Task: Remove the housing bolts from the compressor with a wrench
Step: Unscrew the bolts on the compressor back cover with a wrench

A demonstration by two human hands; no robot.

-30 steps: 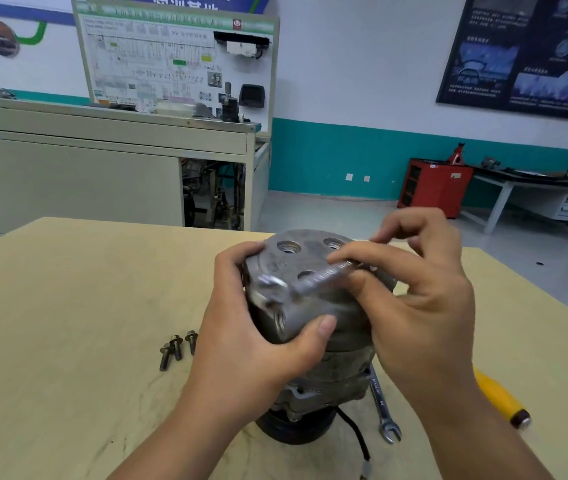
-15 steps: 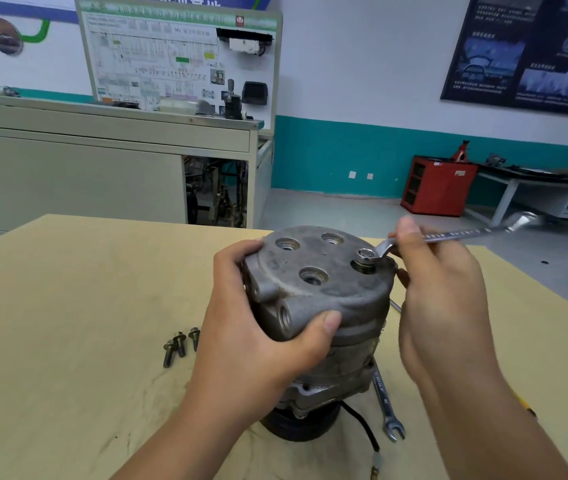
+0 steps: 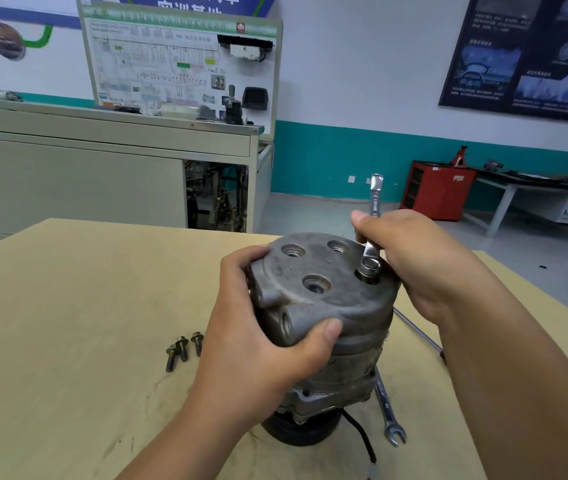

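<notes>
Squarely mid-frame on the tabletop [image 3: 68,306] stands the compressor [image 3: 324,299], its housing gripped by the left hand [image 3: 251,344]; the right hand [image 3: 424,265] holds the wrench [image 3: 375,199], ring end on a right-side bolt [image 3: 368,273].

Loose bolts [image 3: 184,349] just left of compressor [image 3: 327,299], spare wrench [image 3: 388,410] flat at its right, open tabletop [image 3: 68,306] farther left

**Dull casting, bright chrome**

The compressor [image 3: 324,296] shows rough, matt grey cast metal; the wrench [image 3: 375,199] is smooth, glossy chromed steel; 3 bolts [image 3: 184,348] are dark, dull metal; the table [image 3: 68,306] is pale matt wood, scuffed
</notes>
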